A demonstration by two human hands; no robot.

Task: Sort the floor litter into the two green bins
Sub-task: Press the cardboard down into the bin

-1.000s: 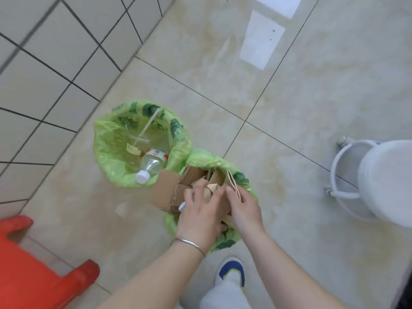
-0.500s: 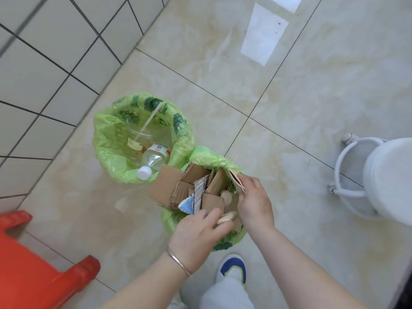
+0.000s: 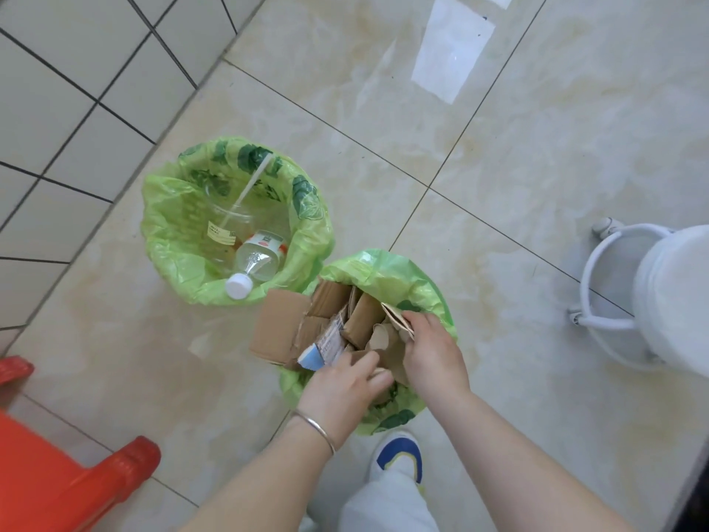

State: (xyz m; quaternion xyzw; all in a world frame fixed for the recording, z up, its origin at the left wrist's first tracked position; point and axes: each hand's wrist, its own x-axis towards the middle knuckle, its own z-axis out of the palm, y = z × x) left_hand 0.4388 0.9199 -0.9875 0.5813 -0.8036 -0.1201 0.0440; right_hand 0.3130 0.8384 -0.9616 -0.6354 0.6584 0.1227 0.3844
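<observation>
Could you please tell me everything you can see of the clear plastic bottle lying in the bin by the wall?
The plastic bottle is clear and looks empty, with a white screw cap still on and a white label with a red-orange edge round its far end. It lies tilted inside the far green bin, cap towards the near rim and resting against the liner. Beside it sits a clear plastic cup with a white straw. Neither hand touches it.

Glossy beige tiled floor (image 3: 537,155) (two green bins (image 3: 165,240), red stool (image 3: 57,489), white stand (image 3: 598,328))
</observation>
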